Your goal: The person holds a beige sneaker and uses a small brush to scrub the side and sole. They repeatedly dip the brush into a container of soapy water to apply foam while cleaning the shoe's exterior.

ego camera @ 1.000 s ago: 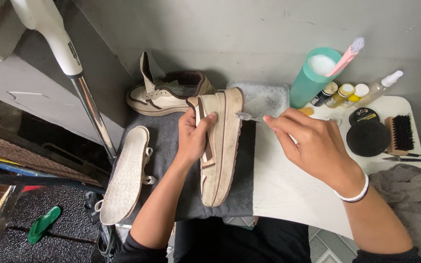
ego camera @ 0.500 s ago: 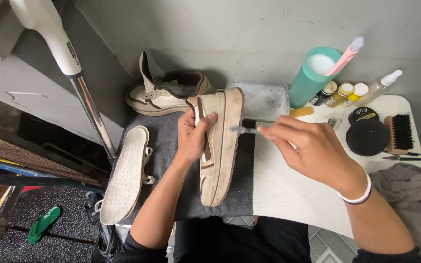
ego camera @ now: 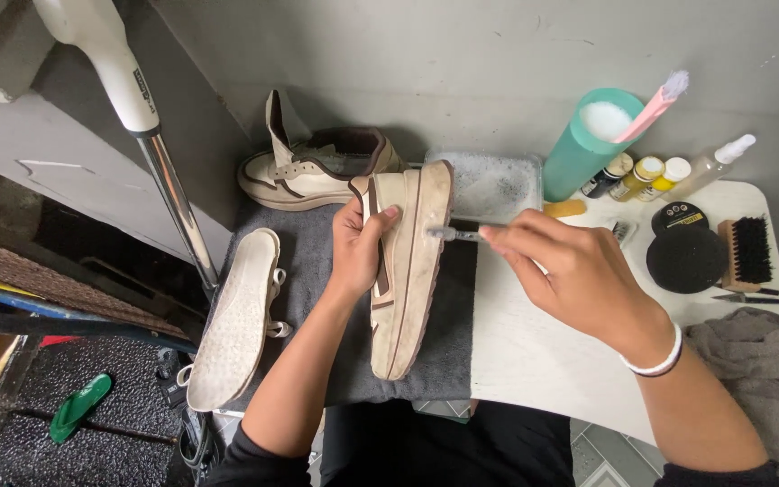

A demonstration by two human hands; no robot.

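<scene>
The left hand (ego camera: 358, 248) gripped a cream shoe (ego camera: 407, 271) on its side over the grey towel (ego camera: 335, 307) on the surface (ego camera: 534, 352). The right hand (ego camera: 570, 275) pinched a small brush (ego camera: 454, 234) against its sole; the bristles were hard to make out, the handle hidden in the fingers.

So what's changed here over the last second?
The right hand moved left with its small brush, from over the soapy tray to the sole edge of the shoe. The left hand kept its grip on that shoe; the other shoes and the bottles stayed put.
</scene>
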